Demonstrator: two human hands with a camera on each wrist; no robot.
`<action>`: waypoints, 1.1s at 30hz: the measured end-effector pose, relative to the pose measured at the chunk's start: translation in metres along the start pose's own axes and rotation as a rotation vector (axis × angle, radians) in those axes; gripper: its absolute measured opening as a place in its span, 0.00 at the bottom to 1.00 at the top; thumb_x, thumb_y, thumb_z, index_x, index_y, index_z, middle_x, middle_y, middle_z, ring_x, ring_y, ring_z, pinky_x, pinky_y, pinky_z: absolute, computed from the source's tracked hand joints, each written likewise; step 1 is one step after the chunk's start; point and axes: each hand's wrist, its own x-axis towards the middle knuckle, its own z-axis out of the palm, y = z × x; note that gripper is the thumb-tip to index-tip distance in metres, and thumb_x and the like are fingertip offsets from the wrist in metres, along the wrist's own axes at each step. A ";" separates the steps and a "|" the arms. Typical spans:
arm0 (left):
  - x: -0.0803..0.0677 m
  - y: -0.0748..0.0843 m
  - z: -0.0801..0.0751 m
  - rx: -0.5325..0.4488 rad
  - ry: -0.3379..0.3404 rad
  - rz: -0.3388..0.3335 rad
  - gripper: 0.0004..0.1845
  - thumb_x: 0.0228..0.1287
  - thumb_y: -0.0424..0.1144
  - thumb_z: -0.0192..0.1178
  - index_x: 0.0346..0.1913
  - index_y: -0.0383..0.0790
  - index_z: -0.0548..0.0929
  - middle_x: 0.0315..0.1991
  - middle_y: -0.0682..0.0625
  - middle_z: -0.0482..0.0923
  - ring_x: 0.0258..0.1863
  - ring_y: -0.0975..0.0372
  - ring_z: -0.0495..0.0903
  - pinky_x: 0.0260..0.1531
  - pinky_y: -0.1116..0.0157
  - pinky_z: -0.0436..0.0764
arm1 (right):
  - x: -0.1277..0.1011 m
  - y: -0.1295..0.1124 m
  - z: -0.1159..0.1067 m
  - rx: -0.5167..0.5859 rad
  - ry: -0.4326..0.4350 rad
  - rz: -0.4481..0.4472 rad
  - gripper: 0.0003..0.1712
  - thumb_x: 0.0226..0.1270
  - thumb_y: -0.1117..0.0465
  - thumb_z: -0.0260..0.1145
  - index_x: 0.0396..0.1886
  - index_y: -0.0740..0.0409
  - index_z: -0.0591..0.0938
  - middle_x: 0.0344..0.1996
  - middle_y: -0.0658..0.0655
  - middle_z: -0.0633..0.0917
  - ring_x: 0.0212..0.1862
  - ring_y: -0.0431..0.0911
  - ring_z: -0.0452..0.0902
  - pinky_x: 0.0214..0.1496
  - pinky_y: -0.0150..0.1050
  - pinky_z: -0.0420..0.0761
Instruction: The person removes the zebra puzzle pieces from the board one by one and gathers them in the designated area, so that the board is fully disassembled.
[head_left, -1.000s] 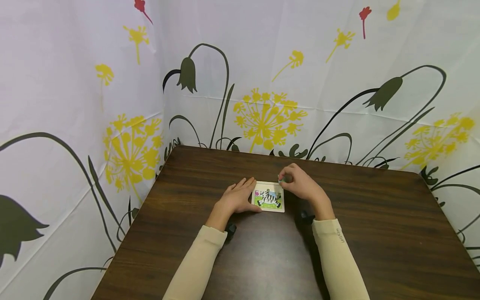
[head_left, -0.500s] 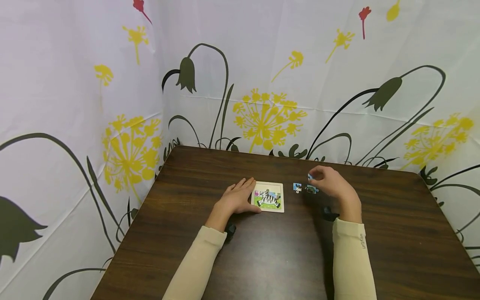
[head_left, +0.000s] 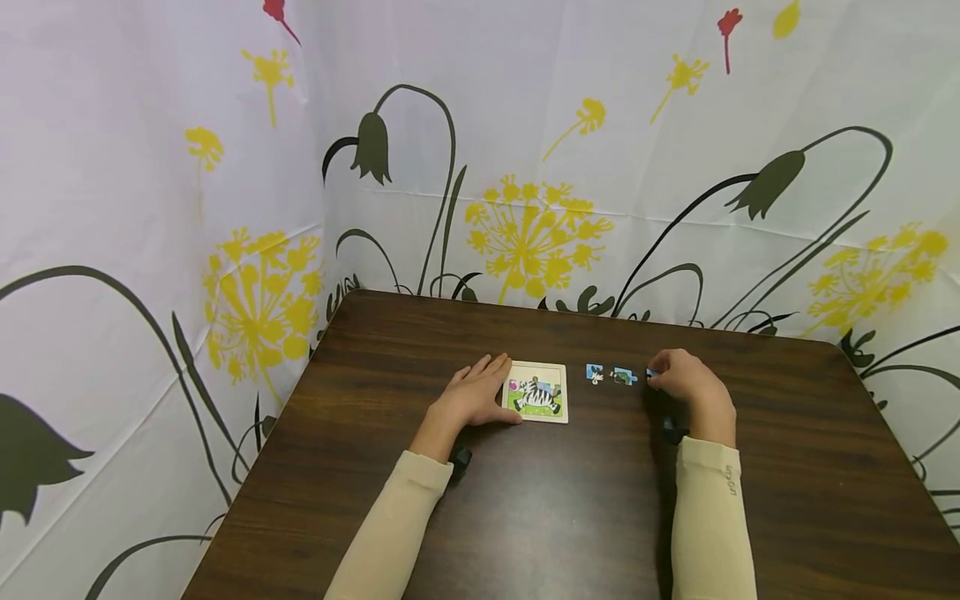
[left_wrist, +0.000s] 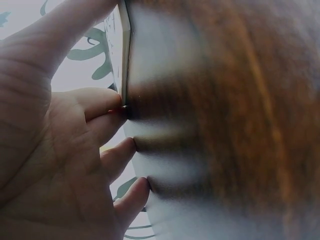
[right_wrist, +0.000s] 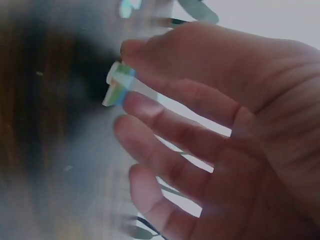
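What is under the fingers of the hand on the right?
The right hand pinches a small puzzle piece between thumb and finger, low over the brown table. From above only a blue edge of it peeks out; its picture is hidden. Two loose pieces lie beside it.

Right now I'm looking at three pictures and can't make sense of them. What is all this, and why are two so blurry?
There is no machine here: a person sits at a brown table and works with bare hands, wearing three cameras. The wide picture comes from a camera on the head, looking down. The two blurry ones come from cameras on the wrists, very close to the fingers.

The left hand rests flat on the table, its fingers against the edge of a small zebra puzzle board; its wrist view shows that edge. To the right of the board two loose puzzle pieces lie on the table. The right hand pinches a third piece between thumb and finger, beside those two. A flowered curtain hangs behind.
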 end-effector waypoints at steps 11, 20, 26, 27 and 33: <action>0.003 0.006 -0.003 0.000 -0.002 0.002 0.59 0.68 0.65 0.71 0.89 0.46 0.50 0.90 0.49 0.44 0.90 0.50 0.43 0.86 0.43 0.48 | 0.000 -0.002 -0.011 -0.013 0.093 -0.052 0.26 0.82 0.61 0.60 0.71 0.73 0.75 0.67 0.80 0.76 0.66 0.74 0.77 0.65 0.70 0.78; 0.004 0.003 0.001 0.002 -0.004 0.005 0.59 0.68 0.64 0.72 0.89 0.44 0.50 0.90 0.48 0.45 0.90 0.50 0.43 0.86 0.43 0.49 | 0.012 -0.053 0.017 0.001 0.131 -0.168 0.23 0.83 0.56 0.60 0.70 0.63 0.79 0.67 0.70 0.82 0.67 0.66 0.80 0.68 0.67 0.78; 0.003 -0.001 0.001 0.012 -0.008 -0.001 0.59 0.69 0.64 0.70 0.89 0.44 0.50 0.90 0.48 0.45 0.90 0.49 0.44 0.86 0.42 0.49 | 0.025 -0.121 0.061 -0.042 -0.009 -0.288 0.18 0.81 0.56 0.65 0.64 0.56 0.85 0.51 0.61 0.91 0.48 0.52 0.88 0.53 0.55 0.87; 0.002 -0.002 0.001 0.011 -0.010 0.001 0.59 0.69 0.65 0.70 0.89 0.43 0.50 0.90 0.48 0.45 0.90 0.49 0.44 0.86 0.42 0.49 | 0.026 -0.129 0.069 -0.061 -0.028 -0.301 0.18 0.81 0.56 0.66 0.64 0.56 0.85 0.49 0.59 0.91 0.45 0.50 0.87 0.51 0.53 0.87; 0.001 -0.002 0.000 -0.002 -0.024 0.005 0.58 0.69 0.64 0.70 0.90 0.46 0.49 0.90 0.49 0.44 0.90 0.50 0.43 0.86 0.42 0.48 | 0.028 -0.158 0.102 -0.172 -0.072 -0.364 0.21 0.77 0.55 0.70 0.65 0.56 0.84 0.41 0.54 0.91 0.37 0.44 0.85 0.44 0.47 0.86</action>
